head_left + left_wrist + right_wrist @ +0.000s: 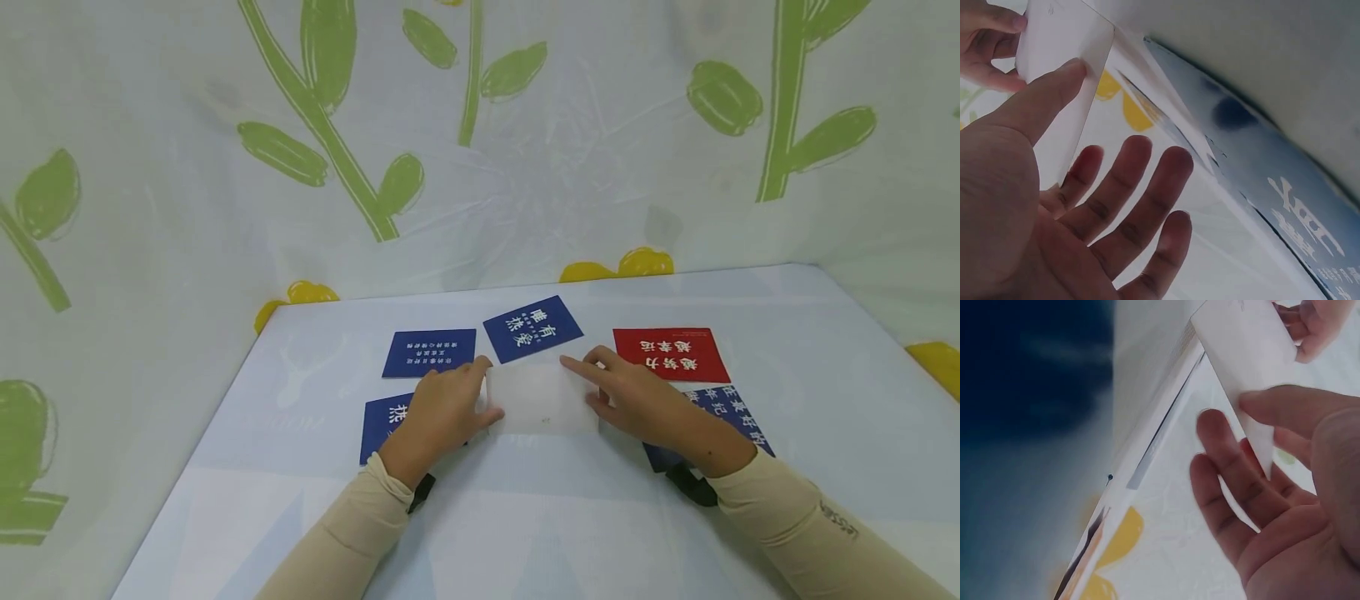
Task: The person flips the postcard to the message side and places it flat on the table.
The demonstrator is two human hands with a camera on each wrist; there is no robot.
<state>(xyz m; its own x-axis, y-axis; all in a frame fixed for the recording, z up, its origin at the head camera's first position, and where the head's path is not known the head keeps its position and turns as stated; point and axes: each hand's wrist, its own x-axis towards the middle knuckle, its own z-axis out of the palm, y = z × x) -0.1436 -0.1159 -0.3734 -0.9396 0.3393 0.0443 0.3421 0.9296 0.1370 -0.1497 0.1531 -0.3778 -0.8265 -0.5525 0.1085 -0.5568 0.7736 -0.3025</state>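
A blank white card [542,398] is held between my two hands near the middle of the table. My left hand [442,407] pinches its left edge, thumb laid on the face; the left wrist view shows the thumb across the card [1079,31] and the other fingers spread loosely. At the opposite edge my right hand [641,396] pinches the card, its thumb pressing the face of the card [1241,350] in the right wrist view. The card's far side is hidden from the head camera.
Blue cards with white lettering lie around: one [429,353] at the back left, a tilted one [534,328] at the back middle, another [381,427] partly under my left arm, and one [727,414] partly behind my right arm. Above that lies a red card [671,354].
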